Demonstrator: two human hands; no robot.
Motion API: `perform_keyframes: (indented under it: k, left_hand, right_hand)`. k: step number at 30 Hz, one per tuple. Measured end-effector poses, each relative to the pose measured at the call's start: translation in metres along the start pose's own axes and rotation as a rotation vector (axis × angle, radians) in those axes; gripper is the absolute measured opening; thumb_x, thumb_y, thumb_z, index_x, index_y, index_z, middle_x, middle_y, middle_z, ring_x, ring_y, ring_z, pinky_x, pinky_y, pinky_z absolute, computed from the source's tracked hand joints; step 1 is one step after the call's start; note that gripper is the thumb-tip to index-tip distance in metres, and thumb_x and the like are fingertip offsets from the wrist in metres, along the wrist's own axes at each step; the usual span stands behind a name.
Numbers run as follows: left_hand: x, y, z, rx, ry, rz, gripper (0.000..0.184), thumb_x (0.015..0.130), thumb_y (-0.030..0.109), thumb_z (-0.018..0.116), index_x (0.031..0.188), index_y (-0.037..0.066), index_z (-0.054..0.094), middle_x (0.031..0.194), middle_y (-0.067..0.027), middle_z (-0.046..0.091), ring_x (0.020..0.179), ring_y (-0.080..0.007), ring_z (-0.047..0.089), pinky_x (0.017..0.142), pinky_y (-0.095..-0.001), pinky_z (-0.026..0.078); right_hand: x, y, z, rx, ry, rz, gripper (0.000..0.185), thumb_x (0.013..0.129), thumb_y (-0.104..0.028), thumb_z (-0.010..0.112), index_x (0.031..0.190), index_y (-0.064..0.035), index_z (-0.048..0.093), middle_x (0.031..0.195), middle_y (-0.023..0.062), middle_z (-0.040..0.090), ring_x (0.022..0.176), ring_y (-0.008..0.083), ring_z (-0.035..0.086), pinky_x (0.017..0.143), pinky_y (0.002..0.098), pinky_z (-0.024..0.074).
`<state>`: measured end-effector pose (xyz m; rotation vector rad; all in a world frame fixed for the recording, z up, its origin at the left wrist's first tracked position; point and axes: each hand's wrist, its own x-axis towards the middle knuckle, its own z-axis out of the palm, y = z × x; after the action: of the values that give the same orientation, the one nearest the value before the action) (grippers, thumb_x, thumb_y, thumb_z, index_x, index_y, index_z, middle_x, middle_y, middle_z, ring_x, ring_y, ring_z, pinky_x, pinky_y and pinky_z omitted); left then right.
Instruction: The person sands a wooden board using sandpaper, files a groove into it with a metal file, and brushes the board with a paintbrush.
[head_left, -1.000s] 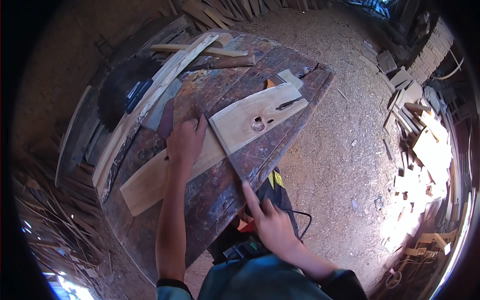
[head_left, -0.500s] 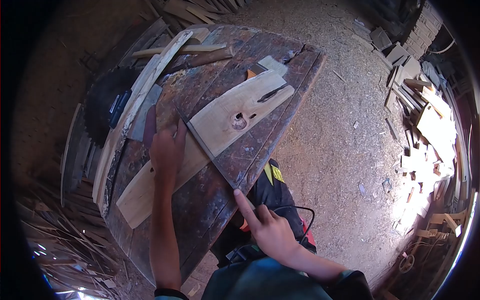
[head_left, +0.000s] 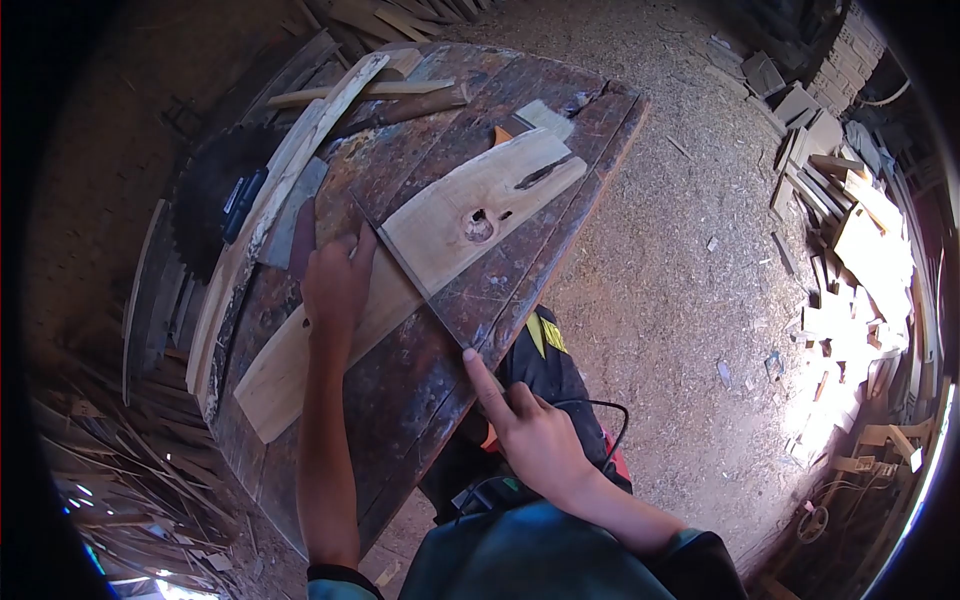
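Bare tabletop (head_left: 390, 400) lies open between the hands, while a long pale strip (head_left: 290, 180) seemingly bars the far-left side.

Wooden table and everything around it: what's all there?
Paint-stained wooden table: one, reddish-brown, middle
Long knotty board: seemingly one, pale, on table
Thin straight strip: one, dark, across board
Rough-edged wood lengths: several, pale, table's left side
Round wooden stick: one, brown, table's far side
Thin flat piece: one, greyish, beyond board
Half-hidden object: one, orange, beside flat piece
Toothed metal disc: one, dark, left
Small unclear gadget: one, black-blue, by disc
Wood scraps: many, pale and brown, right
Thin cable: one, black, by right hand
Left hand: one, bare, near strip's far end
Right hand: one, bare, forefinger at near end
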<state>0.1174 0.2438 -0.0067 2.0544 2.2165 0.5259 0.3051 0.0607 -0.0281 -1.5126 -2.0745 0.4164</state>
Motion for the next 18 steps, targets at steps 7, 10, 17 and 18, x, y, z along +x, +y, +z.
perform_keyframes:
  k: [7,10,17,18]
  left_hand:
    - [0.0,0.007,-0.007,0.015,-0.028,-0.041,0.045,0.087,0.046,0.045,0.09,0.007,0.067,0.089,-0.0219,0.063,0.087,-0.04,0.059,0.077,-0.046,0.046]
    - [-0.001,0.007,-0.005,-0.016,-0.029,-0.047,0.046,0.087,0.046,0.045,0.09,0.007,0.067,0.089,-0.022,0.063,0.087,-0.0398,0.059,0.077,-0.0457,0.046]
    - [-0.001,0.013,-0.011,0.015,-0.051,-0.072,0.047,0.087,0.047,0.045,0.088,0.006,0.068,0.087,-0.0217,0.063,0.087,-0.0393,0.06,0.078,-0.0452,0.046]
    - [-0.001,0.013,-0.01,0.017,-0.037,-0.06,0.047,0.087,0.047,0.046,0.089,0.006,0.068,0.087,-0.0219,0.063,0.086,-0.0394,0.06,0.078,-0.0452,0.046]
  right_hand:
    - [0.007,-0.003,0.0,-0.004,-0.016,0.026,0.079,0.071,0.0,0.054,0.143,-0.0086,0.022,0.07,0.0077,0.046,0.057,0.0183,0.058,0.046,0.0283,0.0506]
    - [0.004,-0.005,-0.005,0.019,-0.015,0.035,0.079,0.071,0.001,0.055,0.143,-0.0098,0.023,0.07,0.0072,0.045,0.057,0.0178,0.059,0.045,0.028,0.0501]
    - [-0.021,-0.011,-0.014,-0.014,-0.033,0.055,0.079,0.071,0.001,0.055,0.142,-0.0111,0.025,0.069,0.0063,0.044,0.055,0.0168,0.058,0.042,0.0279,0.049]
    - [-0.021,-0.011,-0.014,-0.009,-0.031,0.065,0.079,0.071,0.0,0.056,0.142,-0.0112,0.025,0.068,0.006,0.044,0.054,0.0166,0.058,0.042,0.0279,0.0489]
